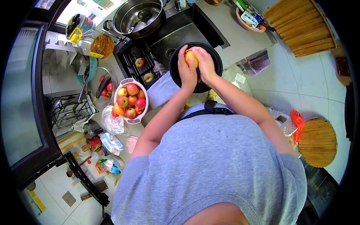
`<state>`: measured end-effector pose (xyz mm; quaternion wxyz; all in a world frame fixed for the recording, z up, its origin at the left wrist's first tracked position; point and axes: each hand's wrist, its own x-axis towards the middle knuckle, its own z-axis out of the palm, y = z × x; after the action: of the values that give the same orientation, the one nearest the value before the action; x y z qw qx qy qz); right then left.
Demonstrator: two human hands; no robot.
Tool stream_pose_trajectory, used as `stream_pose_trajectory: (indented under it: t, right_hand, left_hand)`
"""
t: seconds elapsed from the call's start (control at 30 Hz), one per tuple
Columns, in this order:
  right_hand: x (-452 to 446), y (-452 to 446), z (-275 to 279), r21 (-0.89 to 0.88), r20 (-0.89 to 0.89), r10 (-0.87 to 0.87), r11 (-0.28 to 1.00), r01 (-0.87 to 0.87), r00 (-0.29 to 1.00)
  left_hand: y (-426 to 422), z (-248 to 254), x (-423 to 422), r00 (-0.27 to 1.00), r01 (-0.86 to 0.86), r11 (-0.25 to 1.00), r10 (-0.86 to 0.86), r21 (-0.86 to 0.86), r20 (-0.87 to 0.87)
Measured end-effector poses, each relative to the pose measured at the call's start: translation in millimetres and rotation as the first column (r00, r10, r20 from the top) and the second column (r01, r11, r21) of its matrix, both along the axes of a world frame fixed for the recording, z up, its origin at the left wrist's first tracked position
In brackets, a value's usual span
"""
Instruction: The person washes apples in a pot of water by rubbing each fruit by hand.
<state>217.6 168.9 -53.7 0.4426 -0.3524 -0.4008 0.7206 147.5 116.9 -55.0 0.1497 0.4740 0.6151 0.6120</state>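
Observation:
Both my hands are closed around a yellow-orange fruit [191, 59] above a round black basin [201, 88] at the sink's front edge. My left hand [187, 71] presses it from the left, with the fingers pointing up. From the right, my right hand [205, 65] wraps over it. The basin's inside is mostly hidden by my hands. Left of the basin, an apple [140, 63] and a pale ring-shaped item [148, 77] lie on a black rack [131, 69] in the sink.
A pink-white colander [145, 108] full of apples stands on the left counter. Behind the sink sits a steel pot [139, 35] with a glass lid. An oil bottle [101, 45] is at the back left, and a small bowl [247, 25] at the back right.

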Motion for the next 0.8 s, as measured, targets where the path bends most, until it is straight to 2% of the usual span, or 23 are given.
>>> stream_pose_trajectory:
  t: [0.03, 0.1, 0.13, 0.2, 0.23, 0.3, 0.33, 0.37, 0.43, 0.5, 0.53, 0.57, 0.6, 0.63, 0.7, 0.77, 0.8]
  right_hand:
    - [0, 6, -3, -0.082, 0.012, -0.040, 0.996, 0.041, 0.999]
    - [4, 26, -3, -0.390, 0.010, 0.051, 0.920, -0.043, 0.999]
    - [7, 38, 1, -0.501, -0.053, 0.156, 0.850, -0.162, 0.986]
    - [13, 40, 5, -0.580, -0.033, 0.205, 0.793, -0.186, 0.978]
    - [12, 38, 6, -0.617, -0.042, 0.197, 0.766, -0.181, 0.979]
    - [4, 27, 1, -0.513, 0.234, 0.069, 0.856, 0.062, 0.970]
    - [0, 22, -9, -0.396, 0.210, -0.006, 0.914, 0.090, 0.978]
    - [1, 15, -18, -0.196, 0.177, -0.039, 0.978, 0.074, 0.983]
    - [-4, 1, -16, 0.108, 0.197, -0.097, 0.991, 0.077, 0.976]
    - [-4, -9, -9, 0.053, 0.181, -0.067, 0.997, 0.059, 0.981]
    - [-8, -15, -4, 0.375, 0.280, -0.177, 0.925, 0.062, 0.944]
    - [-9, -21, -1, 0.652, 0.334, -0.310, 0.758, 0.019, 0.890]
    - [-7, -21, 1, 0.538, 0.350, -0.224, 0.843, 0.000, 0.910]
    - [-4, -17, -1, 0.544, 0.348, -0.225, 0.839, -0.001, 0.910]
    - [2, -15, -9, 0.409, 0.459, -0.179, 0.912, -0.028, 0.870]
    - [2, -9, -27, 0.414, 0.422, -0.189, 0.910, -0.003, 0.887]
    - [3, -5, -28, 0.189, 0.274, -0.088, 0.981, 0.036, 0.958]
  left_hand:
    - [-1, -4, 2, 0.999, 0.020, 1.000, -0.020, -0.008, -0.042]
    - [-5, 1, -1, 0.968, 0.025, 1.000, -0.027, -0.013, -0.250]
    - [-10, 3, -4, 0.968, 0.025, 1.000, -0.027, -0.011, -0.250]
    - [-21, 8, -11, 0.884, 0.022, 0.946, -0.170, -0.324, -0.436]
    - [-20, 7, -11, 0.884, 0.024, 0.945, -0.173, -0.327, -0.434]
    - [-15, 7, -12, 0.907, -0.061, 0.957, -0.065, -0.282, -0.417]
    - [-14, 10, -8, 0.944, -0.078, 0.963, -0.011, -0.256, -0.331]
    - [-12, 10, -7, 0.944, -0.081, 0.963, -0.008, -0.255, -0.330]
    - [-9, 15, -4, 0.974, -0.194, 0.890, 0.124, -0.414, -0.190]
    - [-5, 6, -8, 0.977, -0.200, 0.886, 0.147, -0.418, -0.155]
    - [4, -16, -19, 0.986, -0.160, 0.859, 0.164, -0.487, -0.034]
    - [7, -29, -25, 0.979, -0.109, 0.827, 0.187, -0.552, 0.087]
    - [3, -4, -19, 0.978, -0.133, 0.802, 0.200, -0.582, 0.052]
    - [4, 5, -19, 0.978, -0.135, 0.806, 0.201, -0.576, 0.053]
    - [1, 16, -21, 0.992, -0.110, 0.726, 0.040, -0.679, -0.118]
    - [1, 24, -22, 0.986, -0.127, 0.707, 0.014, -0.695, -0.165]
    - [2, 23, -20, 0.934, -0.155, 0.787, -0.081, -0.597, -0.348]
